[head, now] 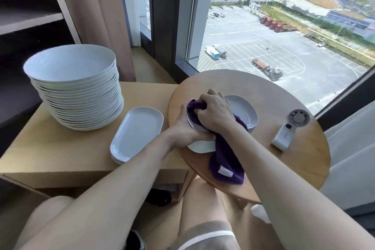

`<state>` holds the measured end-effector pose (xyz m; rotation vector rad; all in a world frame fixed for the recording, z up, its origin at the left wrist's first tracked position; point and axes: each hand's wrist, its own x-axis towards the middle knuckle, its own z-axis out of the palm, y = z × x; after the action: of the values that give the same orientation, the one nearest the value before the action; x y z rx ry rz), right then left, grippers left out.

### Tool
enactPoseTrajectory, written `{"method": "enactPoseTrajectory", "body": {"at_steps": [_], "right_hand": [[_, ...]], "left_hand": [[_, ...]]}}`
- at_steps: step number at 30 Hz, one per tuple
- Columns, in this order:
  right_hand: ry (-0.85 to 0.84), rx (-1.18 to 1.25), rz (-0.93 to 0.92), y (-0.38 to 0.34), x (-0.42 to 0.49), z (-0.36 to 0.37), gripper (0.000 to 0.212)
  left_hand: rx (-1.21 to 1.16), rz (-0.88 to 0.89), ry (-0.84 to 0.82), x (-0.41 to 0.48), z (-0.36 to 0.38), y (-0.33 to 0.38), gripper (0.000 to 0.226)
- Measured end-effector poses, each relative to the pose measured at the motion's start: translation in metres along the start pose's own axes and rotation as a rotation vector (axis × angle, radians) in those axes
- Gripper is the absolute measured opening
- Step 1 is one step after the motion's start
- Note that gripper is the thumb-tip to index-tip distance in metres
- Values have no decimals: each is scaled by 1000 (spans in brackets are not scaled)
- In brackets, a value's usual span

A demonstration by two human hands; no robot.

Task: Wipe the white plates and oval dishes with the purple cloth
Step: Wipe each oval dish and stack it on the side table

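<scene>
Nearest us, the loose tail of the purple cloth (225, 160) hangs off the dishes and lies on the near edge of the round counter (284, 91), its white label showing. Just beyond, the left hand (182, 128) clasps the near-left side of the stack of oval dishes (243, 111). Its fingers are curled round the rim, though we cannot tell whether they hold the top dish alone or several. The right hand (215, 111) rests on the top dish, its fingers (211, 99) closed tight round a bunched wad of the cloth and pressing it into the dish's left end. We take this to be the top dish mid-wipe.

The stack stands close to the round counter's left edge. We think a hard stroke that way could slide a glazed dish off its neighbours, or shove the whole stack toward the drop. The trailing cloth could also snag under the stack or drag over the edge.

To the right, well apart, lies a small white fan (288, 130), which only a wide sweep of the forearm could reach. To the left, on the square counter (40, 148), two oval dishes (138, 128) lie stacked, their near end close to the front edge. Behind them rises the tall stack of white plates (81, 97), so high that we judge a knock from the left arm could topple it. Beyond everything is the window (263, 36).
</scene>
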<state>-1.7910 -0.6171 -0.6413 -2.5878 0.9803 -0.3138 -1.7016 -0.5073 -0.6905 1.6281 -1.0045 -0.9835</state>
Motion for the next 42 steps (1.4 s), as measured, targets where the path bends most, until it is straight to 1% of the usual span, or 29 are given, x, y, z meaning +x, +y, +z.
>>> {"method": "enactPoseTrajectory", "body": {"at_steps": [1,6,9,11,16,19,22,25,29,32,34,37,42], "right_hand": [[-26,20,-20,0,-1,-1,10],[-163,137,-96,4,-11,-7,35],[-172,130,-102,1,-19,-11,50],[-155,113,-91,4,-25,-14,54],[-47,3,-134,24,-38,-15,39],[-28,-10,-108,37,-37,-23,41],[17,-21,-26,57,-32,-34,38],[79,-8,117,76,-25,-42,35],[137,-80,248,73,-5,-37,29],[141,-183,291,58,6,-32,37],[156,-202,317,49,10,-29,40],[172,-204,304,38,14,-23,38],[202,-186,215,21,16,-11,33]], "left_hand": [[-2,12,3,0,1,0,123],[2,29,33,-4,4,4,133],[-12,10,17,-6,5,1,132],[-4,-14,21,-7,6,-2,131],[-10,-39,15,-7,3,-1,127],[0,-40,8,-7,3,0,132],[15,-31,21,-8,5,0,133],[14,-30,31,-8,7,1,131],[0,-46,26,-9,8,2,130],[-8,-54,13,-8,8,1,132],[-5,-64,2,-7,7,0,132],[-8,-59,-11,-6,7,-2,132],[-22,-69,-8,-5,5,-1,132]]}}
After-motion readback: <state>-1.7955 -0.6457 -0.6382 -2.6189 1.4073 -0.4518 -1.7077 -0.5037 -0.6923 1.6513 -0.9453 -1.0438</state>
